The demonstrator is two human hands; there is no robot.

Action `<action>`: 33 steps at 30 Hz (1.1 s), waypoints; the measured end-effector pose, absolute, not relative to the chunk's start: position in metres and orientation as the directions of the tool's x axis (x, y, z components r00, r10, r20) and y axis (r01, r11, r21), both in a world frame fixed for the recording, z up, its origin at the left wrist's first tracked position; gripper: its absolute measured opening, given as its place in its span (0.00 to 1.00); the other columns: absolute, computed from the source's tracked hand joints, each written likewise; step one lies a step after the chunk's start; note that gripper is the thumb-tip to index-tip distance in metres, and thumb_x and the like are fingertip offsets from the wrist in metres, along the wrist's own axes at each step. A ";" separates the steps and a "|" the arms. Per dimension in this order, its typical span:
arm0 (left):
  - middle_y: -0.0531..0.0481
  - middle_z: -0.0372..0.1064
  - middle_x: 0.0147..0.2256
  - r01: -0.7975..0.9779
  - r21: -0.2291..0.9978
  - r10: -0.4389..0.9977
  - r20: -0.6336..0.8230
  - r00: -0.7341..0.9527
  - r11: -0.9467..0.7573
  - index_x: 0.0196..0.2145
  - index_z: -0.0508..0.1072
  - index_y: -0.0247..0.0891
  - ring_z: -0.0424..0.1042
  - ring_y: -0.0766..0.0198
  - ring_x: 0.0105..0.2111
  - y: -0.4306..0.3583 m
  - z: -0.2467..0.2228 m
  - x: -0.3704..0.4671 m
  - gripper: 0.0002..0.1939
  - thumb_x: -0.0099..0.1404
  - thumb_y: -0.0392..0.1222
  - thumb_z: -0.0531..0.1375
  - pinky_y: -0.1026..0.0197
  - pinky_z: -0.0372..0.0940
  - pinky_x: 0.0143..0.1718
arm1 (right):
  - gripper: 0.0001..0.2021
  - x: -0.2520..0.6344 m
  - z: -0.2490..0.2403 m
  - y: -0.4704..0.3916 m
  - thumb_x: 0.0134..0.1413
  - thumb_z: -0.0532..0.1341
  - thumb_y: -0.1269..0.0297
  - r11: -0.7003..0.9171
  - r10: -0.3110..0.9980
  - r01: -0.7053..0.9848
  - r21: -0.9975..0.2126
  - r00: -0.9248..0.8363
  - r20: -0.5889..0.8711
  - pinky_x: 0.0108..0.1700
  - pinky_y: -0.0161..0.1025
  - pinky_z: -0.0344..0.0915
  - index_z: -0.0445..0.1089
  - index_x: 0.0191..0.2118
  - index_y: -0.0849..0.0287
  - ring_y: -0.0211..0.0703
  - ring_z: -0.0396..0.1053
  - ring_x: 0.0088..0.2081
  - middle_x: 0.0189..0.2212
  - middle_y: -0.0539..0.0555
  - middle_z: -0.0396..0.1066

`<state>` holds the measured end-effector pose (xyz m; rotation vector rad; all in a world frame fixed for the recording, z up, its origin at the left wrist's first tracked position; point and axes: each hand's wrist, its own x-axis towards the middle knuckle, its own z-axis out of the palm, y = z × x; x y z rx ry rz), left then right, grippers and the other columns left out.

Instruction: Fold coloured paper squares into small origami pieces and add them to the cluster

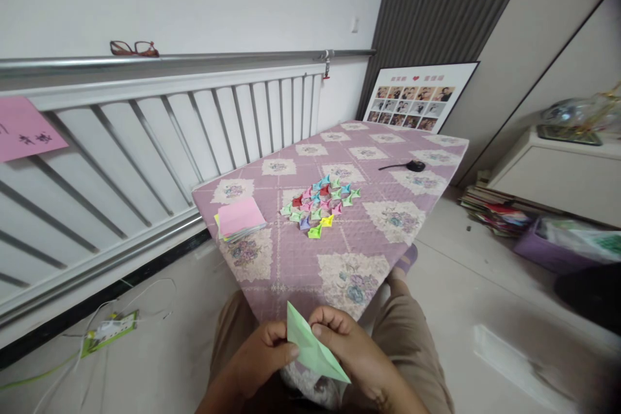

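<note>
Left hand (266,356), right hand (350,350): fingers of both grip folded pale-green paper (311,349), held at near edge of lilac floral-clothed table (294,265). Purple bin (536,249), right, holds whitish and green material (577,233), blurred.

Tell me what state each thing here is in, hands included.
Green paper: folded, held in both hands.
Left hand: pinching the paper's left side.
Right hand: pinching its right side.
Small folded papers: grouped on the tablecloth.
Paper stack: lying, pink sheet on top.
Glasses: resting on the pipe.
</note>
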<state>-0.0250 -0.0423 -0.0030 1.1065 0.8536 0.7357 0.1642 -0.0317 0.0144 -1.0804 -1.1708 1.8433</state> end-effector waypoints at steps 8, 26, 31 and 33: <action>0.51 0.69 0.28 0.025 0.978 0.876 -0.197 0.441 0.207 0.36 0.78 0.31 0.63 0.64 0.29 -0.039 -0.004 -0.025 0.12 0.57 0.41 0.60 0.62 0.58 0.37 | 0.03 0.172 0.021 -0.030 0.50 0.59 0.68 -0.104 0.870 0.165 -0.981 -0.463 -0.170 0.30 0.31 0.54 0.67 0.32 0.60 0.34 0.57 0.28 0.26 0.46 0.62; 0.50 0.72 0.36 0.375 0.927 0.979 -0.055 0.194 -0.022 0.42 0.70 0.38 0.70 0.61 0.36 -0.038 -0.020 -0.017 0.15 0.56 0.34 0.55 0.59 0.65 0.40 | 0.09 0.151 0.004 -0.034 0.52 0.54 0.66 0.145 0.964 0.536 -0.831 -0.267 -0.004 0.30 0.34 0.55 0.63 0.23 0.58 0.38 0.62 0.27 0.22 0.48 0.63; 0.41 0.65 0.53 0.784 0.488 0.862 0.493 0.117 -0.385 0.60 0.56 0.39 0.67 0.54 0.51 -0.047 -0.022 -0.015 0.31 0.59 0.33 0.55 0.51 0.65 0.50 | 0.07 0.151 0.005 -0.037 0.54 0.54 0.68 0.230 0.957 0.691 -0.685 -0.290 0.029 0.33 0.35 0.57 0.68 0.28 0.57 0.41 0.67 0.30 0.27 0.51 0.70; 0.39 0.64 0.54 0.850 0.242 0.732 0.645 0.219 -0.468 0.58 0.59 0.38 0.66 0.53 0.53 -0.049 -0.019 -0.015 0.26 0.61 0.33 0.55 0.52 0.65 0.50 | 0.08 0.151 0.006 -0.037 0.53 0.54 0.69 0.243 0.952 0.705 -0.667 -0.304 0.025 0.34 0.35 0.58 0.70 0.32 0.57 0.43 0.69 0.32 0.29 0.53 0.73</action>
